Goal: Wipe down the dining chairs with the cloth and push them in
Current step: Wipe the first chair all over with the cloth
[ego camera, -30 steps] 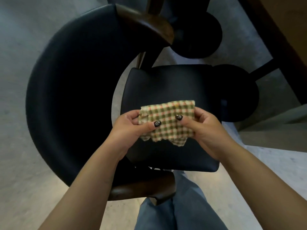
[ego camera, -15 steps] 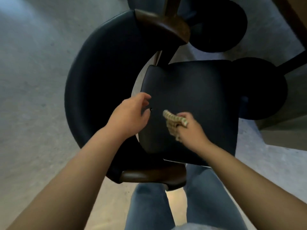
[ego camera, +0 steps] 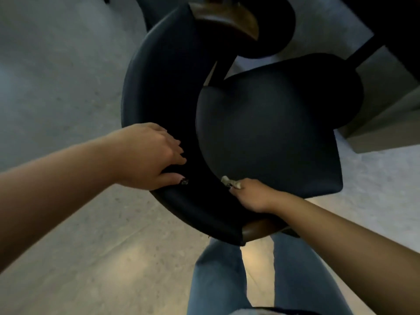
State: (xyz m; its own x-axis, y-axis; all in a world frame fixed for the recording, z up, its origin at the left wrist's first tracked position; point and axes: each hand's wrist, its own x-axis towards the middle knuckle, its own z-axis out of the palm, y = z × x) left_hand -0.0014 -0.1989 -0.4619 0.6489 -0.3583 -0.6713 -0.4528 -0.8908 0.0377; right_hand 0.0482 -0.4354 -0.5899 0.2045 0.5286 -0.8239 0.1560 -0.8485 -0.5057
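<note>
A dark padded dining chair [ego camera: 268,142] with a curved backrest [ego camera: 159,73] and brown wooden arm ends fills the middle of the view. My left hand [ego camera: 152,158] rests on the top of the backrest, thumb on the near side and fingers reaching over to the inner side. My right hand [ego camera: 252,194] grips the bunched checked cloth [ego camera: 227,181], of which only a small pale tip shows. That hand is at the inner side of the backrest, by the seat's near corner.
A second dark chair [ego camera: 268,26] stands beyond this one at the top. A dark table frame [ego camera: 363,51] and a grey block [ego camera: 386,123] lie to the right. Grey floor [ego camera: 56,87] spreads to the left. My jeans-clad legs [ego camera: 218,280] stand just behind the chair.
My left hand let go of the cloth and moved left onto the backrest. My right hand bunched the cloth and carried it down to the backrest's inner side.
</note>
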